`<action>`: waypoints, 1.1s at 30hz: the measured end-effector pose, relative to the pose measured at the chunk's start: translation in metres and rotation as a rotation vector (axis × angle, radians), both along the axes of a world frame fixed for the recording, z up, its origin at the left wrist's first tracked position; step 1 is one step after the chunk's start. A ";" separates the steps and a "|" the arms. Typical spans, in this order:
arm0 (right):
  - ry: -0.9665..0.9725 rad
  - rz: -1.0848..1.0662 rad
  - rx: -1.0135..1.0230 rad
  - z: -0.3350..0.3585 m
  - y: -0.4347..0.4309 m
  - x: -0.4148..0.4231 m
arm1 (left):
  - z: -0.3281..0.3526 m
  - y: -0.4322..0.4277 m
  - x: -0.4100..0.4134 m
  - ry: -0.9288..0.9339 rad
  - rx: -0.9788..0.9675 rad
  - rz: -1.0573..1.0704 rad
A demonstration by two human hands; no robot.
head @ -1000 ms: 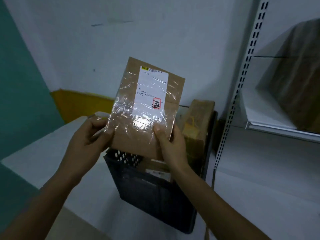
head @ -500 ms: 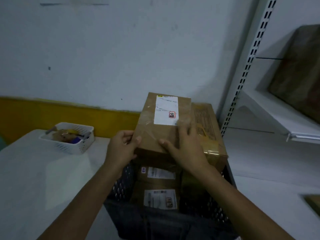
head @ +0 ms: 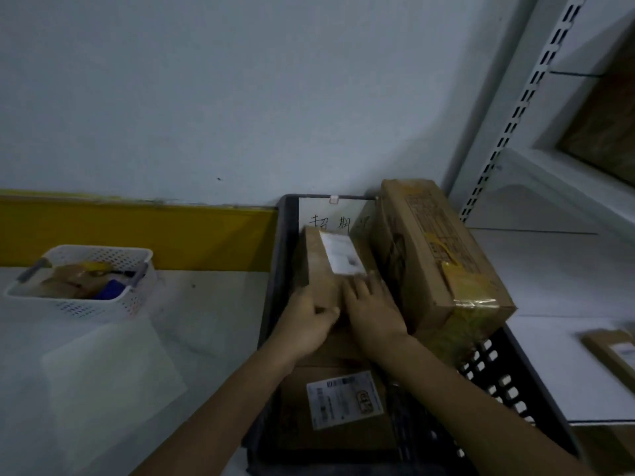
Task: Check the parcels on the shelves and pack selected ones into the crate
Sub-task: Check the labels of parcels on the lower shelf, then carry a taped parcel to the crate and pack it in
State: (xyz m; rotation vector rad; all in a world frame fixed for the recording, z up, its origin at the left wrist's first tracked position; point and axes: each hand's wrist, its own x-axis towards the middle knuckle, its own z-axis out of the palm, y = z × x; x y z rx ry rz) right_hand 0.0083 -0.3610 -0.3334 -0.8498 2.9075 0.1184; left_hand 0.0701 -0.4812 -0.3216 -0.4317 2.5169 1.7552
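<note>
From the head view, a dark crate (head: 282, 242) stands on the pale surface (head: 206, 321) at the centre of the frame, its far wall against the white wall and carrying a white sign (head: 330, 213) with handwriting. Inside it, at centre, lies a small parcel (head: 321, 269) of brown card with a white label on top. The left hand (head: 305, 324) grips the parcel's near end with curled fingers, though blur hides the fingertips. The right hand (head: 374, 314) lies flat on the top with its fingers straight, reaching toward the label. Just right of them a large box (head: 443, 255) with yellow tape sits tilted across the crate's right side, rising above the rim. Lower in the frame, under the forearms, a labelled parcel (head: 343, 403) lies flat in the crate. At left centre a white basket (head: 82, 304) of small items rests on the surface, well apart from the crate, in front of a yellow band (head: 137, 231) on the wall. At the right edge stands a white shelf (head: 567, 190) with a slotted upright (head: 515, 115); a brown parcel (head: 604, 125) sits on it at upper right, and a flat parcel (head: 615, 352) lies on the board below.
</note>
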 end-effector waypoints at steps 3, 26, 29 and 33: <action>-0.142 0.051 0.122 -0.031 -0.011 0.012 | -0.015 0.005 -0.002 -0.042 -0.391 -0.202; -0.248 -0.019 -0.327 -0.013 -0.011 -0.020 | -0.032 -0.008 -0.010 -0.229 -0.967 -0.679; -0.217 -0.028 -0.628 0.011 0.017 0.021 | -0.021 -0.003 -0.003 -0.096 -0.941 -0.650; -0.057 -0.060 -0.979 0.039 0.080 0.080 | 0.009 0.033 0.008 0.234 -0.892 -0.688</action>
